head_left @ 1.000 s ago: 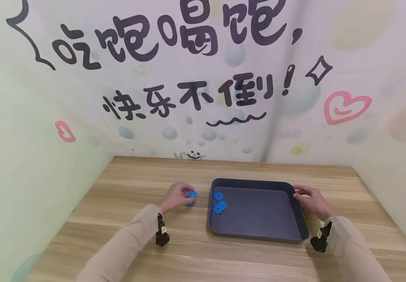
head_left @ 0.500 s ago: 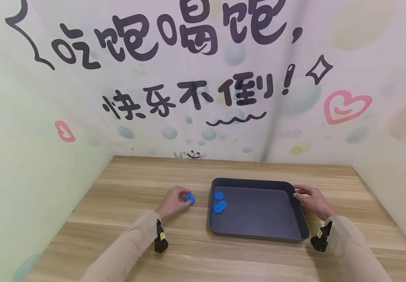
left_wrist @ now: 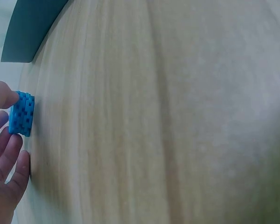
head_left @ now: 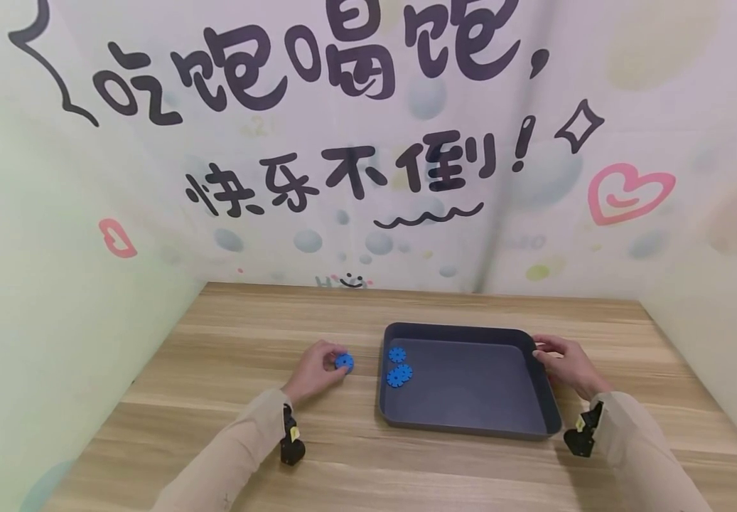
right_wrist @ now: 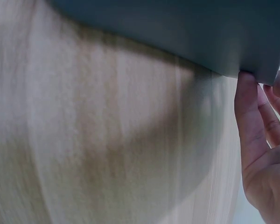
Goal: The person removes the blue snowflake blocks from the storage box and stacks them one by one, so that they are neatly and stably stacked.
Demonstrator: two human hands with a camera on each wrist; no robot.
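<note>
Far wall (head_left: 342, 128) | black upper line (head_left: 359, 60) reads "吃饱喝饱," | black lower line (head_left: 353, 171) reads "快乐不倒!" | faint lettering (head_left: 324, 282) low, above worktop (head_left: 445, 469): "H" legible, remainder unclear.

Blue disc stack (head_left: 345, 363) beside dark tray (head_left: 470, 387)

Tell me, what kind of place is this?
Perhaps a small walled-in booth for tabletop activities, though I can't be sure. Pale walls with big writing and hearts stand on three sides, close around a wood-grain table, and on it sits a dark tray with blue notched discs.
</note>
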